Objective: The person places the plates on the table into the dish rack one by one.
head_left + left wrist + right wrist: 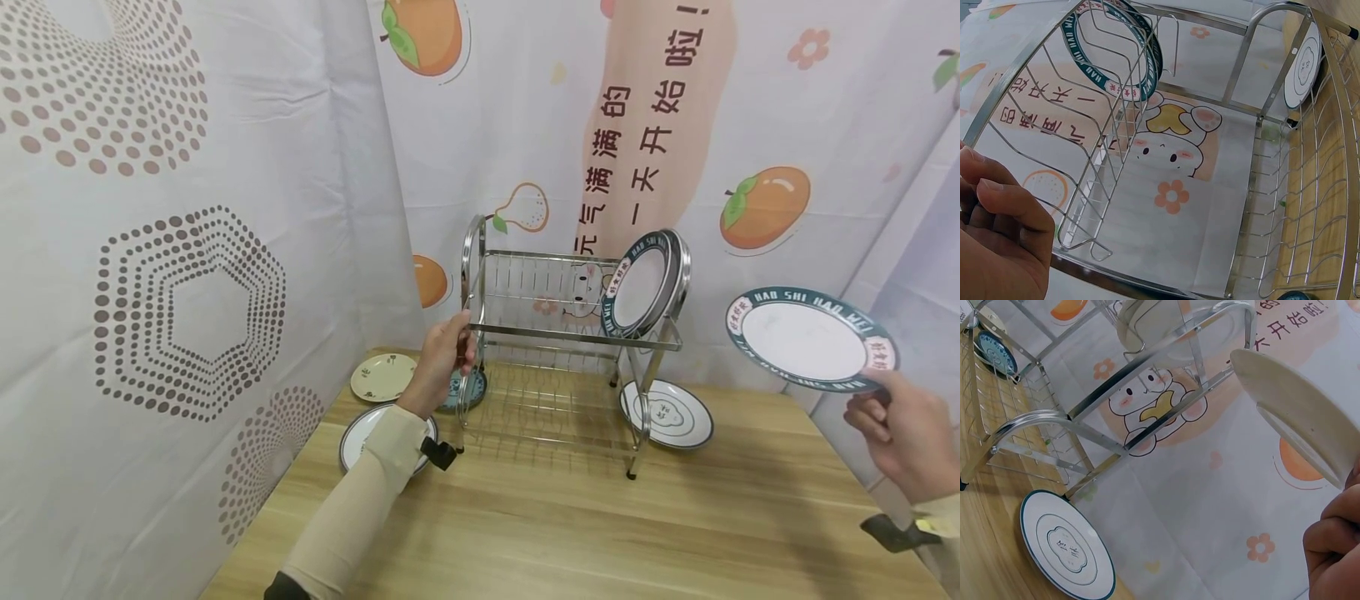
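The left hand (438, 362) is gripping the rack (570, 333) by its upper front rail near the left end, forearm slanting inward. The right hand (903, 433) is pinching one green-rimmed plate (806, 340) by its edge, thumb on top and fingers curling beneath, and is holding it in the air right of the rack. At least two plates (637, 287) are leaning in the rack's upper right end. Four more are lying on the counter (570, 533): one white plate (667, 415) at right, and one cream plate (383, 377), one blue plate (476, 390) and one dark-rimmed plate (367, 433) at left.
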The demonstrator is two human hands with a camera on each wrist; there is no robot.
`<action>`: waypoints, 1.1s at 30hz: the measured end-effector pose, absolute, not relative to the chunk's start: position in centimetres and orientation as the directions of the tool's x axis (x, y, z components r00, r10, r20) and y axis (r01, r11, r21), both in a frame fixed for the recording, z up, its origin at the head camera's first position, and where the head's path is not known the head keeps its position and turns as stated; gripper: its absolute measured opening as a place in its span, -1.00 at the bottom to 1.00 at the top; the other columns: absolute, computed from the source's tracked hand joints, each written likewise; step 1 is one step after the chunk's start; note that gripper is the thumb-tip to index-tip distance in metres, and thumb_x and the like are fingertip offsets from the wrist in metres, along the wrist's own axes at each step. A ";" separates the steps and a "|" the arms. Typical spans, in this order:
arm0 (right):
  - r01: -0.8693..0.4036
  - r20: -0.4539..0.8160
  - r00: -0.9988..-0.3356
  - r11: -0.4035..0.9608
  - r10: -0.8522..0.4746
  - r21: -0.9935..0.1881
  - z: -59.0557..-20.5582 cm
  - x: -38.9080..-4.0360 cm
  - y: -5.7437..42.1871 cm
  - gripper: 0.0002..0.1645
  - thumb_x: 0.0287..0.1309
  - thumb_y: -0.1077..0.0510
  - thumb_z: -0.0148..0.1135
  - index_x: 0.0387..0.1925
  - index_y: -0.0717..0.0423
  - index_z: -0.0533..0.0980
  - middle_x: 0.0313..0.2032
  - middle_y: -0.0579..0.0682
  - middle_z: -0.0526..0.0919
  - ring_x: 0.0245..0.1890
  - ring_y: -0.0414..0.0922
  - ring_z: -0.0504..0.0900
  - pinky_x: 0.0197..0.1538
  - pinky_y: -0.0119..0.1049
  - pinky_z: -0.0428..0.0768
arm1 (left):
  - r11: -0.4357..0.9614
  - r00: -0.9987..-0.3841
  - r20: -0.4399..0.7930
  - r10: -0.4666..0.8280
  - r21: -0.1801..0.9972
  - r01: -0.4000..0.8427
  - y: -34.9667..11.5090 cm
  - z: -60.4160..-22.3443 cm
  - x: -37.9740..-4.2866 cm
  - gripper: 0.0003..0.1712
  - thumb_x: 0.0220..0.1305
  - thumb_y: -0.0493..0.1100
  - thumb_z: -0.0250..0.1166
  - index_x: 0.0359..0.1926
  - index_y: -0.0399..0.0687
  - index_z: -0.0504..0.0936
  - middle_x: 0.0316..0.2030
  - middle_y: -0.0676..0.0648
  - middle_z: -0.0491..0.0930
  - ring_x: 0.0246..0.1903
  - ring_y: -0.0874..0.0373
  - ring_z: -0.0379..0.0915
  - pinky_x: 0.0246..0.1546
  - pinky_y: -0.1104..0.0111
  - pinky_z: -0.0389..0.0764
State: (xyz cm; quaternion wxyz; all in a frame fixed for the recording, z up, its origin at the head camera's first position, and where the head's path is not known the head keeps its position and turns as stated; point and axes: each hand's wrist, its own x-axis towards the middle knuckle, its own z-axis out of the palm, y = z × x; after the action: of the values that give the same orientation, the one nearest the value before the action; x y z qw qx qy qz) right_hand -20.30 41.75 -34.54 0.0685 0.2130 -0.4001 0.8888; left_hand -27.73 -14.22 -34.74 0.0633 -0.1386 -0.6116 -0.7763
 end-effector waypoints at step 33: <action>-0.314 0.585 -0.794 -0.711 -0.166 -0.629 -28.4 -20.1 37.3 -0.43 0.59 0.40 -0.62 0.35 0.46 0.28 -0.68 0.02 -0.05 -0.81 -0.15 -0.09 -0.66 -0.45 -0.18 | -0.245 -0.949 0.306 0.073 0.928 0.280 -14.2 -34.7 -27.7 -0.42 0.54 0.14 0.13 -0.58 -0.06 0.26 -0.69 0.02 0.38 -0.74 0.22 0.20 -0.71 0.45 0.30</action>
State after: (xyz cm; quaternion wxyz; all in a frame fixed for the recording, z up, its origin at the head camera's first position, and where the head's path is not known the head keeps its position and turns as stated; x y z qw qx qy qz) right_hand -20.07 37.31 -28.45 0.0425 0.3181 -0.3774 0.8687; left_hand -27.75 -14.24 -34.68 0.0667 -0.1445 -0.6106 -0.7758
